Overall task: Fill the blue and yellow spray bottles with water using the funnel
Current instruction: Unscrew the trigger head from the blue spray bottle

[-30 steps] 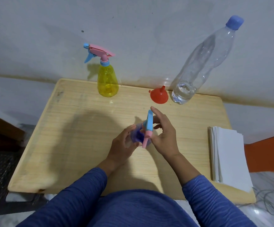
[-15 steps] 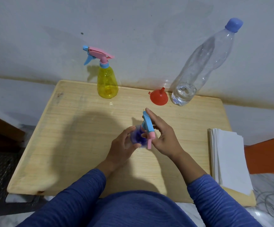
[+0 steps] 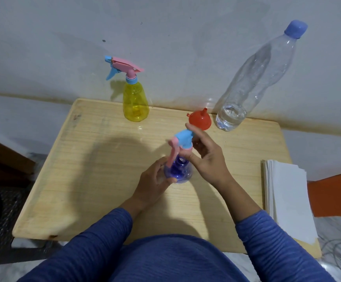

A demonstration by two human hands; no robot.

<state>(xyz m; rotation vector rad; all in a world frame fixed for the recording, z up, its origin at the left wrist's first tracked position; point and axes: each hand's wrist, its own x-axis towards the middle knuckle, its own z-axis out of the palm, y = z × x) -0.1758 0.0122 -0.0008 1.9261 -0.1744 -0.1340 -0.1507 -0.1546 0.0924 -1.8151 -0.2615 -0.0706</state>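
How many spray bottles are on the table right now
2. The yellow plastic spray bottle stands upright at the table's far edge. The blue plastic spray bottle sits mid-table, gripped by the left hand, while the right hand holds its trigger head lifted off. None appears hidden.

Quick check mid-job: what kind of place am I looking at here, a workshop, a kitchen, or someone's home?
Most likely a room in a home, not a workshop: a small wooden table pushed against a stained white wall, a stack of white paper at its edge, and marble-like floor with a loose cable.
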